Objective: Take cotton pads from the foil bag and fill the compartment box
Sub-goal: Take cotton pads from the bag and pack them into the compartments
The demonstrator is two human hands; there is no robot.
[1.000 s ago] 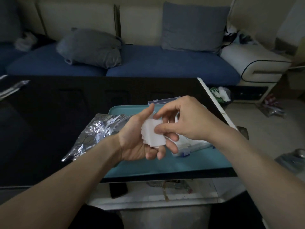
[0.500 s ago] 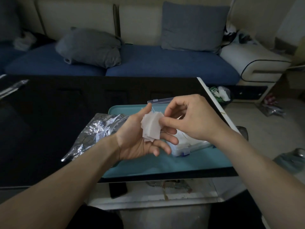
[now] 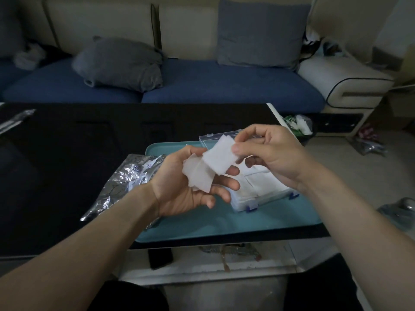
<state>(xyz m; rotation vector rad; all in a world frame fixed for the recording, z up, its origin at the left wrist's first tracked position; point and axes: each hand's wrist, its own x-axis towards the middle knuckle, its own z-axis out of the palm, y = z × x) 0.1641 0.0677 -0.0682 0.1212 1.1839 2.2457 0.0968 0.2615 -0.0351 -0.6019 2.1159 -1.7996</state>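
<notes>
My left hand (image 3: 179,189) is palm up above the teal tray (image 3: 224,223) and holds a small stack of white cotton pads (image 3: 197,176) against its fingers. My right hand (image 3: 269,153) pinches one square cotton pad (image 3: 221,157) by its right edge, lifted just clear of the stack. The clear compartment box (image 3: 262,187) lies open on the tray under and behind my hands, its lid (image 3: 215,136) standing up at the back, with white pads in its compartments. The crumpled foil bag (image 3: 125,178) lies to the left, half on the tray.
The tray sits at the near right corner of a black glossy table (image 3: 67,176). A blue sofa (image 3: 202,84) with grey cushions runs behind the table. Another foil wrapper (image 3: 15,120) lies at the far left. The floor on the right holds clutter.
My right hand has peeled one pad off the stack and drawn it up and to the right. My left hand has opened slightly and stayed in place.
</notes>
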